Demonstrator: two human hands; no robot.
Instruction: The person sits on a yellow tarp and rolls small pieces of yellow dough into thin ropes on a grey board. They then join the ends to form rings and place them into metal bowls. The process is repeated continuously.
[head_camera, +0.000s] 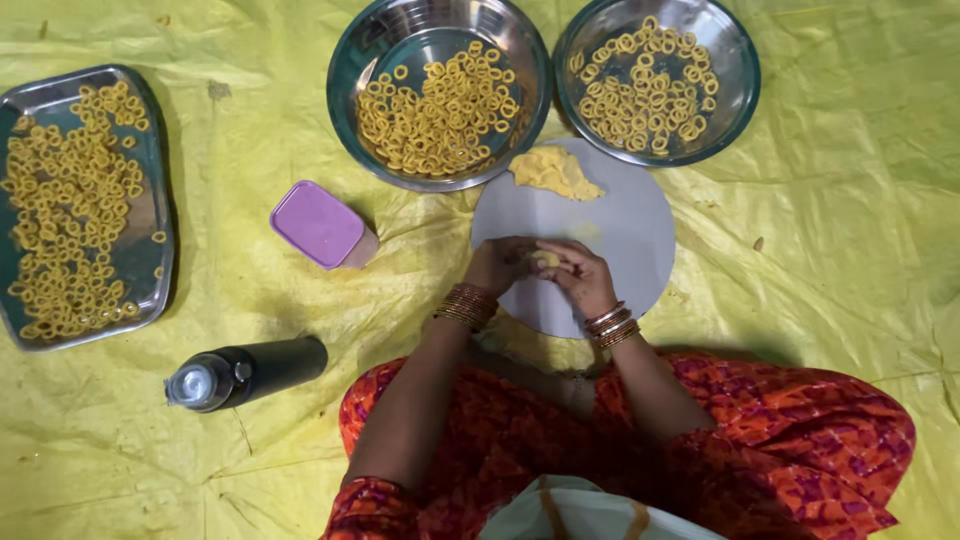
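As we look down from above, we find the left hand (500, 264) and the right hand (583, 277) meeting over the near part of a round grey board (630, 235), both clenched on one small piece of dough (545, 259) pinched between their fingertips. Bangles ring both wrists, and an orange-red patterned garment fills the near edge of the view.

At the board's far edge lies a larger dough lump (555, 172), just near the rims of two steel bowls. The left bowl (345, 75) and the right bowl (745, 75) sit side by side at the far side, each holding a heap of small yellow dough rings (440, 110).

Left of the board we see a small box with a purple lid (318, 224), and well to the left a steel tray (160, 215) spread with more rings. A dark bottle (250, 372) lies on its side near the left arm. Everything rests on a creased yellow sheet (820, 230) covering the floor.
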